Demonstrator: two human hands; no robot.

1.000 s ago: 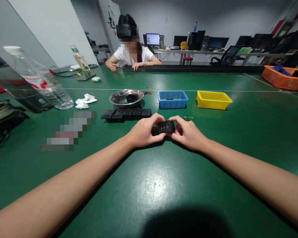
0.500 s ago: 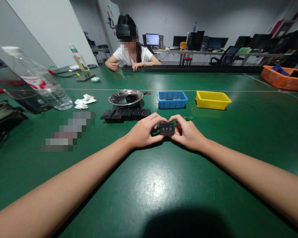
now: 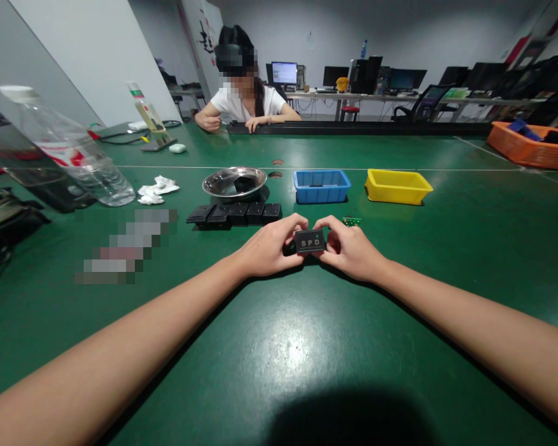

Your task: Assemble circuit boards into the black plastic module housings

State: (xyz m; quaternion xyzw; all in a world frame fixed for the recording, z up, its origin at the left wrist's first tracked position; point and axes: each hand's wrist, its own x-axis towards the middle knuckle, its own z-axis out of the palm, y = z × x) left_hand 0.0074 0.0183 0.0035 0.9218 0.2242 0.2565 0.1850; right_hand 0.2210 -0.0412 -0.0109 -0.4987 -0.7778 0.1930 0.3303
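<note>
A small black rectangular case marked "SPD" [image 3: 309, 241] is held upright just above the green table, its lettered face toward me. My left hand [image 3: 275, 246] grips its left end between thumb and fingers. At the right end, my right hand [image 3: 349, 249] pinches it in the same way. Behind my right hand lies a small green circuit board [image 3: 352, 221], partly hidden by the fingers. Beyond my left hand is a row of several black cases [image 3: 235, 214].
A steel bowl [image 3: 214, 184] holds a black piece. Farther right stand a blue bin [image 3: 322, 193] and a yellow bin [image 3: 398, 191]. Bottles [image 3: 81, 158] and crumpled tissue [image 3: 158, 189] are at left, an orange basket [image 3: 530, 152] at far right. A person [image 3: 246, 102] sits opposite.
The black case has shifted slightly left and tilted a little. My fingertips, which nearly met above it, have moved apart. Both hands still hold it.
</note>
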